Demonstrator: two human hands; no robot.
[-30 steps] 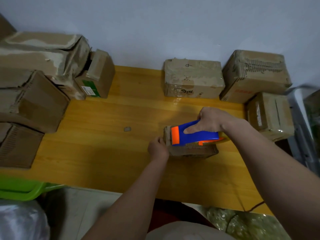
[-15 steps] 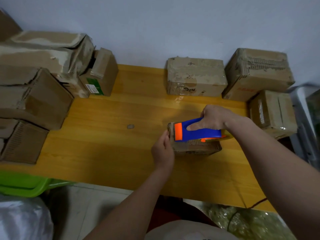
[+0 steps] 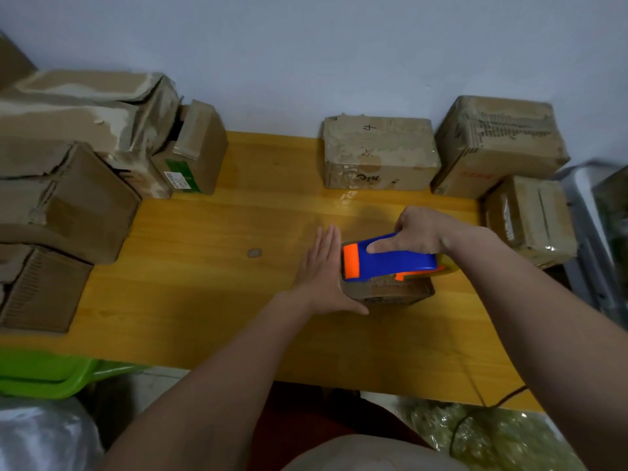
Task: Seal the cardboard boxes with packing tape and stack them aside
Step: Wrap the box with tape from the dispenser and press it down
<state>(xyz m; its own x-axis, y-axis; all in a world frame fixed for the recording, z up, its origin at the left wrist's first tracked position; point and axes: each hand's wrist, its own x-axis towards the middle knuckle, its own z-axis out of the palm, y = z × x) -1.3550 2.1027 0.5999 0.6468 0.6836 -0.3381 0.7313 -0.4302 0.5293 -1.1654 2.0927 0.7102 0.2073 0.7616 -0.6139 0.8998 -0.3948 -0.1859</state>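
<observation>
Item: small cardboard box (image 3: pixel 390 294), brown, lying on the yellow wooden table (image 3: pixel 210 300) right of centre, near the front edge. Most of its top is hidden under the tool, so we cannot tell how much tape is laid.

Item: tape dispenser (image 3: pixel 384 261), blue body with orange nose, resting along the top of the box, nose at the box's left end.

Item: right hand (image 3: pixel 419 234) — fingers curled round the dispenser's back, forefinger laid straight along the blue flank.

Item: left hand (image 3: pixel 321 277) — flat, fingers straight and together, palm pressed against the box's left end, thumb under the near corner. We read it as bracing the box.

Step in hand, by our judgement: sealing this box, with the dispenser at the left end of its run. Whether the strip is being started or cut off there, we cannot tell.

Next move, as we judge it: the tape wants pressing down over the left edge, and the brace must hold or the light box will slide. After that the box goes aside.

Also present: taped boxes against the wall at the back right (image 3: pixel 380 154), worn cartons heaped at the left (image 3: pixel 68 205), a small grey scrap (image 3: pixel 254 253) on the bare wood, a green plastic rim (image 3: pixel 51 375) below the table edge.
</observation>
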